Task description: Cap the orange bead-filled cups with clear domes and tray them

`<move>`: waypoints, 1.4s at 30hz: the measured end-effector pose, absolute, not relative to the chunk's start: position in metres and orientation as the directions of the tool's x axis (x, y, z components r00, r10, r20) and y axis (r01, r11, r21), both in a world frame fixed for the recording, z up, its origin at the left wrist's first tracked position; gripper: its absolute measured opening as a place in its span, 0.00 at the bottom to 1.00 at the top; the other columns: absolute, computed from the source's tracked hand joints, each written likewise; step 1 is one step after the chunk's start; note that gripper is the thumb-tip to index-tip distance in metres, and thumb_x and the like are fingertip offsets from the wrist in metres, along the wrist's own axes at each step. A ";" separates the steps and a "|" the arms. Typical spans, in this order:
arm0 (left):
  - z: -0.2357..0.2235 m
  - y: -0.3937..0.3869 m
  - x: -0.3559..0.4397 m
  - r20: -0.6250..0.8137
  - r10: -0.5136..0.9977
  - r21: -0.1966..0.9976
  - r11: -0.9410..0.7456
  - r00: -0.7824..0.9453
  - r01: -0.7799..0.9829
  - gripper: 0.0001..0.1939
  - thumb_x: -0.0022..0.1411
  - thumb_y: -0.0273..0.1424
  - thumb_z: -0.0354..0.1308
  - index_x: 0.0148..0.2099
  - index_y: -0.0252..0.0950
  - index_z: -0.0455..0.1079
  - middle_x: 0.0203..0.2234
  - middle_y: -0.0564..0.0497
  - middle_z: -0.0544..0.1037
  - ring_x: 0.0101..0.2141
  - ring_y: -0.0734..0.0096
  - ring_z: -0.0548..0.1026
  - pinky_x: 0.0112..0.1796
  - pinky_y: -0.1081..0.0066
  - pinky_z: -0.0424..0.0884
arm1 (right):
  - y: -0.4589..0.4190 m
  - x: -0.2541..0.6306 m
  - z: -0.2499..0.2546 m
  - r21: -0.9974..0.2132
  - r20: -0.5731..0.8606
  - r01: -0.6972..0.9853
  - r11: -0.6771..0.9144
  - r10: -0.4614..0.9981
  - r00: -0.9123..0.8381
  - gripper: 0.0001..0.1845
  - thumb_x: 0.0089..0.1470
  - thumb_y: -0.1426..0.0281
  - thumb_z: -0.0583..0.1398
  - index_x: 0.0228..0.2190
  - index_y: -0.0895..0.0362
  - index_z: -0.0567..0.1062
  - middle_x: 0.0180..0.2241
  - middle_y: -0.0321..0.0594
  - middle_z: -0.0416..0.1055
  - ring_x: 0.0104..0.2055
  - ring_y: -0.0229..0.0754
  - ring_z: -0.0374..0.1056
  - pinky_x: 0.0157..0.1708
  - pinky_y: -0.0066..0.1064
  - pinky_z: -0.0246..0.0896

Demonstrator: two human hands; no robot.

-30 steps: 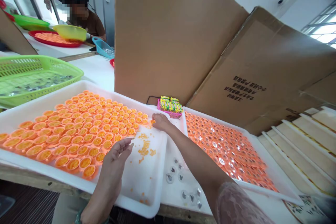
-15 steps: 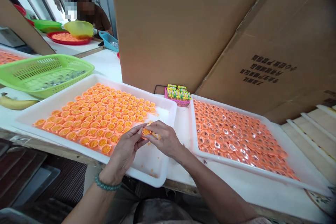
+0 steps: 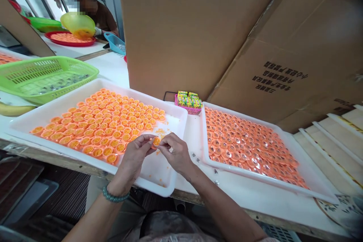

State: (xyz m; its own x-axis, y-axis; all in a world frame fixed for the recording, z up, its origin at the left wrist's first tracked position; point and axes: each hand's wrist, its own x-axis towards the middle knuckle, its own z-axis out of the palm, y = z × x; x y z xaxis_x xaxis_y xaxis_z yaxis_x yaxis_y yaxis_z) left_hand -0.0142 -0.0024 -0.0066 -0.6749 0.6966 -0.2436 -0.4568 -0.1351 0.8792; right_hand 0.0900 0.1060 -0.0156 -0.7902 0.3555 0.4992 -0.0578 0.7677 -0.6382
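Over the right part of the left white tray (image 3: 180,124), my left hand (image 3: 132,160) pinches a small orange cup (image 3: 155,141) with orange-yellow bits inside. The thumb and forefinger of my right hand (image 3: 177,155) are closed at the cup's right rim, so both hands grip it. Rows of similar filled orange cups (image 3: 106,121) cover most of this tray. Loose orange crumbs (image 3: 161,131) lie on its bare right part.
A second white tray (image 3: 202,132) on the right holds orange pieces with shiny dark centres. Between the trays, at the back, stands a pink basket (image 3: 193,110) of yellow-green packets. A green basket (image 3: 93,71) and banana (image 3: 15,109) are left. Cardboard (image 3: 198,26) walls the back; a co-worker (image 3: 103,17) sits beyond.
My right hand has drawn its fingers back from over the cup to its right rim. The co-worker's yellow bowl tips further over the red tray. My view has shifted slightly.
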 end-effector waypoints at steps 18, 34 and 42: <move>-0.006 -0.007 -0.019 -0.328 0.825 0.792 -0.026 -0.460 -0.610 0.14 0.48 0.32 0.67 0.38 0.34 0.72 0.32 0.49 0.77 0.33 0.72 0.74 0.37 0.72 0.73 | 0.095 0.090 -0.025 -0.516 0.604 -0.003 0.857 0.361 -0.711 0.11 0.58 0.72 0.54 0.37 0.55 0.76 0.32 0.41 0.70 0.35 0.36 0.66 0.34 0.26 0.64; -0.006 -0.002 -0.012 -0.374 0.761 0.867 0.085 -0.530 -0.490 0.16 0.41 0.37 0.69 0.32 0.33 0.74 0.32 0.51 0.74 0.33 0.68 0.73 0.39 0.67 0.74 | 0.113 0.193 -0.057 -0.113 0.087 0.567 0.816 0.577 -0.812 0.12 0.55 0.79 0.53 0.41 0.61 0.71 0.38 0.49 0.70 0.41 0.47 0.66 0.42 0.36 0.64; -0.007 -0.002 -0.012 -0.370 0.738 0.892 0.112 -0.564 -0.438 0.17 0.41 0.38 0.70 0.33 0.35 0.73 0.28 0.52 0.74 0.31 0.69 0.73 0.34 0.71 0.74 | 0.116 0.196 -0.074 -0.136 0.055 0.581 0.802 0.592 -0.804 0.12 0.55 0.80 0.52 0.39 0.59 0.71 0.38 0.45 0.69 0.42 0.44 0.64 0.43 0.34 0.61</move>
State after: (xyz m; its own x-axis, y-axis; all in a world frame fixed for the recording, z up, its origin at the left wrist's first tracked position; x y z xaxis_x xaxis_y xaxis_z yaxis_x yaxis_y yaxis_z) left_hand -0.0125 -0.0023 -0.0072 -0.5642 0.7383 -0.3696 -0.4379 0.1119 0.8920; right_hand 0.1960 0.1159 -0.0741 -0.8042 0.5918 0.0550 0.5811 0.8024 -0.1362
